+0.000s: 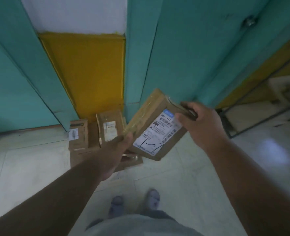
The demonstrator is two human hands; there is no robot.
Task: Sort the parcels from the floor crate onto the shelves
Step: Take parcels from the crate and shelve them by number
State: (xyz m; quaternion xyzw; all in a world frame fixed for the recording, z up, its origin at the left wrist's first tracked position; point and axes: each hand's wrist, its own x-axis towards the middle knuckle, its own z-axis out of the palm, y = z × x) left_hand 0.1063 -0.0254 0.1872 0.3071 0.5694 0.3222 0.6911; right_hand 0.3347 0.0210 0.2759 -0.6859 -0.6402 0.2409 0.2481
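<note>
I hold a brown cardboard parcel with a white shipping label, tilted, in the air above the floor. My left hand grips its lower left edge from below. My right hand grips its upper right corner, thumb on the label. On the floor against the wall lies a pile of more brown parcels: one with a white label standing on top, a flatter one to its left. A crate cannot be made out.
Teal panels and a yellow wall strip rise straight ahead. A dark metal rack frame with pale things on its low shelf stands at the right. My feet are on the pale tiled floor.
</note>
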